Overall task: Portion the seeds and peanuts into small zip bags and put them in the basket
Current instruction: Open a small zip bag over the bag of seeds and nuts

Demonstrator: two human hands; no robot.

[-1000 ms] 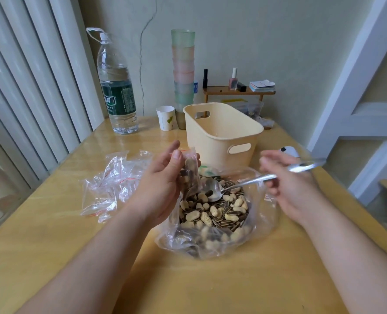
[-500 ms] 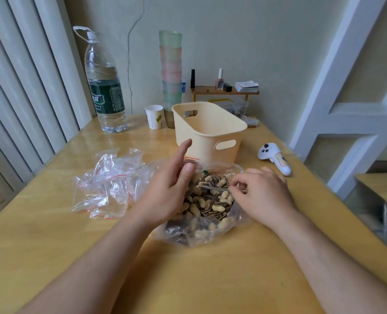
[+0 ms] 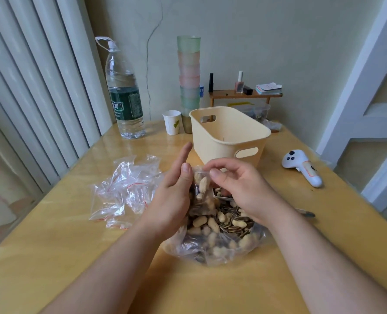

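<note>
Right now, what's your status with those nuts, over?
Left hand gripping small clear zip bag, part filled. Right hand pinching its top edge. Cream plastic basket behind, nothing visible inside. Nothing blocking.

spoon point(image 3: 304, 214) mostly hidden behind right wrist, bottle label point(image 3: 126, 105) text blurred

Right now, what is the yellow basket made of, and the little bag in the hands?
The basket looks like smooth, matte moulded plastic: one piece, rounded rim, cut-out handles. The small zip bag looks like thin, clear, glossy plastic film: it crinkles, and the peanuts show through it.
</note>
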